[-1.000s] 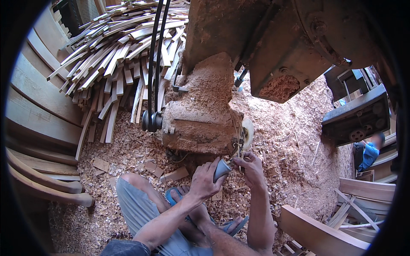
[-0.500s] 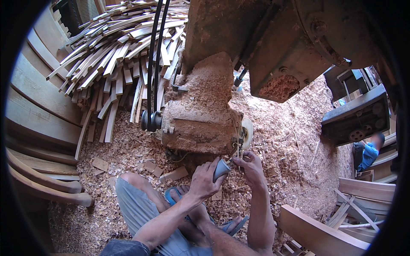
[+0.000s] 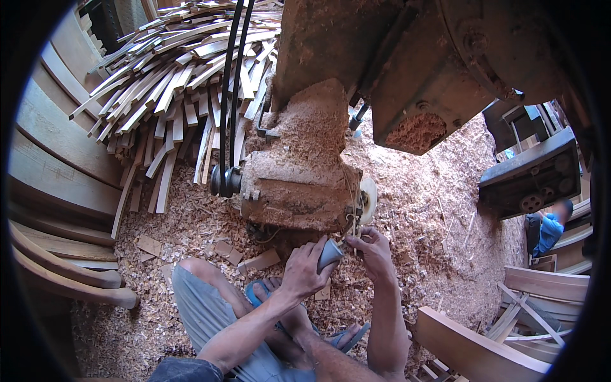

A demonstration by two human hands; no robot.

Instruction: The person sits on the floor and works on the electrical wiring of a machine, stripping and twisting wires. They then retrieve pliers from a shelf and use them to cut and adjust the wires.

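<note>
Beside the shaving-coated brown motor (image 3: 294,192), my left hand (image 3: 305,270) grips a grey-blue tapered cylinder (image 3: 330,253); my right hand (image 3: 374,250) pinches thin pale wires (image 3: 354,224).

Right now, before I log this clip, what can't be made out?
All in the head view:
Left side of the grey cup-shaped object: hidden by the left hand.
Exactly what the right hand pinches: too small, partly covered by its fingers.
Underside of the dusty motor: faces away, in shadow.
Upper end of the black belt: cut off by the top edge.
</note>
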